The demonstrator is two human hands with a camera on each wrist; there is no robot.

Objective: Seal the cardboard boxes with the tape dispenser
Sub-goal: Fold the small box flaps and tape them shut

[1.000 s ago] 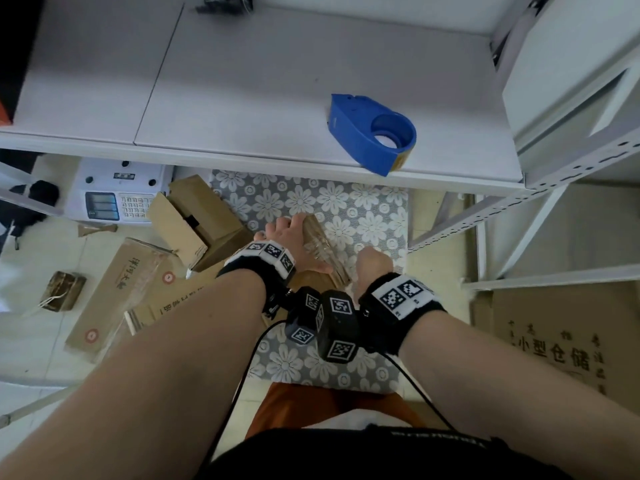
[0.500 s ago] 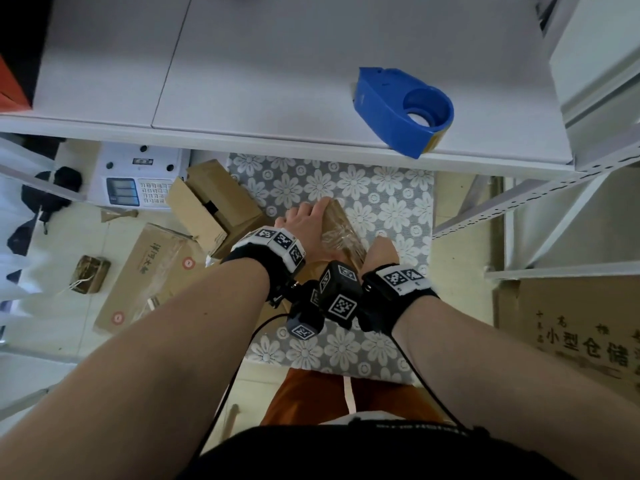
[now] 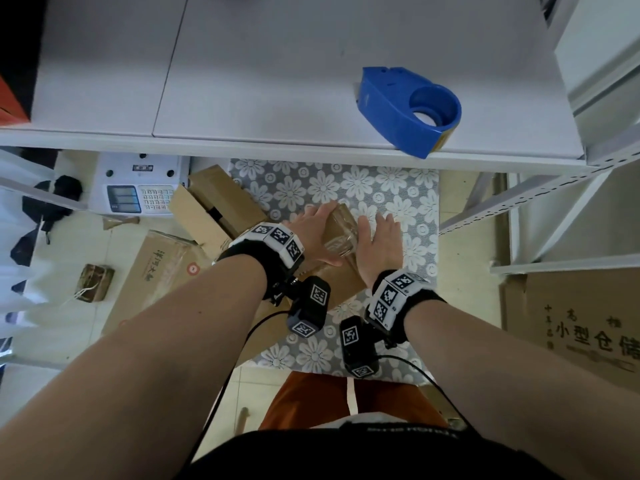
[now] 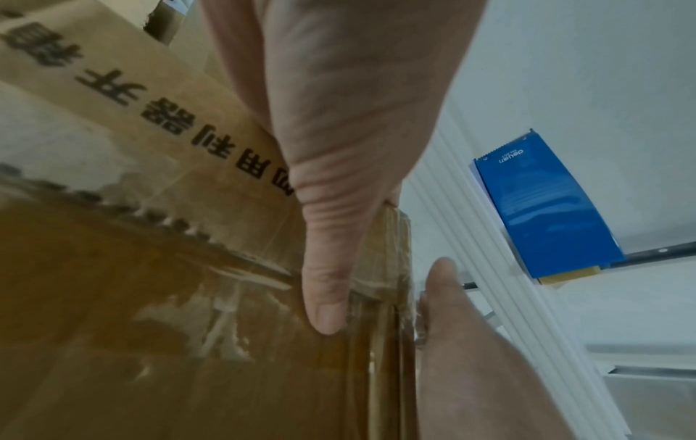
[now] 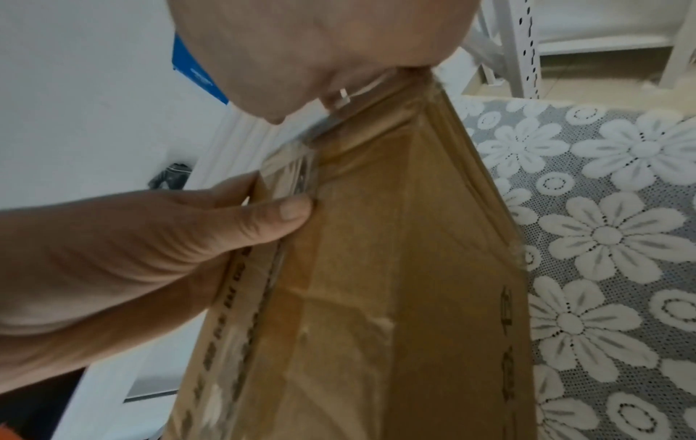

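Note:
A brown cardboard box (image 3: 341, 233) lies on a flower-patterned surface (image 3: 346, 188) below the white table. Glossy clear tape (image 5: 290, 169) runs over its top and far end. My left hand (image 3: 311, 230) clasps the box's left edge, its thumb (image 5: 290, 211) on the top face and its fingers round the side. Against the box's right side my right hand (image 3: 379, 237) lies flat with straight fingers. The blue tape dispenser (image 3: 408, 110) stands untouched at the table's front edge, also seen in the left wrist view (image 4: 546, 208).
The white table (image 3: 242, 81) overhangs the box's far end. To the left are an open carton (image 3: 214, 209), a weighing scale (image 3: 138, 188) and flat cartons (image 3: 156, 268) on the floor. A white shelf frame (image 3: 519, 202) and a printed carton (image 3: 588, 334) stand at the right.
My right hand has moved from the box's near end to lie flat along its right side with the fingers stretched. The left hand has slid a little farther along. The view has shifted.

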